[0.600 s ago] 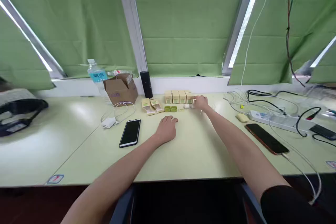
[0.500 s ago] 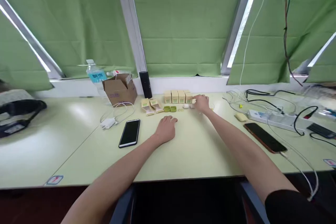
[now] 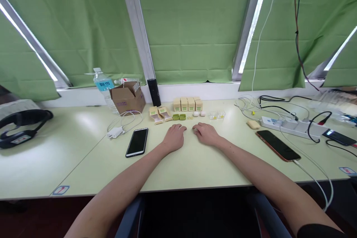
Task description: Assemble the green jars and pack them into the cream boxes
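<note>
My left hand (image 3: 174, 137) lies palm down on the table with its fingers loosely out, holding nothing. To its right, my right hand (image 3: 206, 134) also rests palm down, fingers slightly bent and nothing seen in them. Beyond both hands stand several small cream boxes (image 3: 187, 104) in a row. In front of these lie two small green cases (image 3: 179, 117), tiny pale yellow pieces (image 3: 190, 118) and two small white pieces (image 3: 199, 113). Clear plastic pieces with yellow inside (image 3: 217, 115) sit farther right. Two opened cream cartons (image 3: 160, 115) lie on the left of the row.
A phone (image 3: 137, 142) and a white charger (image 3: 115, 132) lie left of my hands. Behind are a cardboard box (image 3: 128, 97), a water bottle (image 3: 103, 83) and a black cylinder (image 3: 154, 92). At right are another phone (image 3: 278, 145) and a power strip (image 3: 292, 128) with cables.
My right hand has drawn back from beside the row of cream boxes to the table near my left hand. The white and clear pieces it partly covered now show. The left hand stays put.
</note>
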